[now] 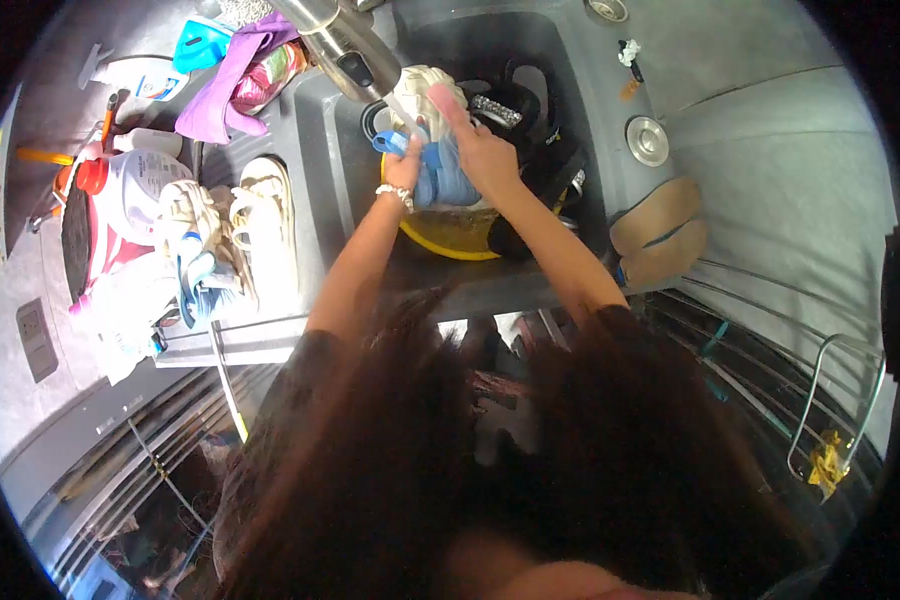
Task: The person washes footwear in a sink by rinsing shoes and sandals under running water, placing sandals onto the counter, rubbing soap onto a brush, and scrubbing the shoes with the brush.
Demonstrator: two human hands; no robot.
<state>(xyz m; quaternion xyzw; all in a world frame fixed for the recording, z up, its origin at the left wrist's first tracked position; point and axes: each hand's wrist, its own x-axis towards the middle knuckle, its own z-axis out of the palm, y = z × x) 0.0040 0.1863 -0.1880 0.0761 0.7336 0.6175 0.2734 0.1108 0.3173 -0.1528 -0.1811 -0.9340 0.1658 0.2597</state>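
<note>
In the sink, my left hand is closed round a strap of a blue sandal, just under the faucet. My right hand is closed on a pink scrubber above the sandal; its exact kind is unclear. Below both hands is a yellow basin, partly hidden by the sandal. Cream straps of another shoe lie just beyond my hands. Black sandals with sparkling bands sit on the right side of the sink.
Light sandals stand on the left drainboard beside a red-capped jug. A purple cloth and a white bottle are farther back. Tan soles rest at the right edge near a metal drain cover. Wire racks flank the front.
</note>
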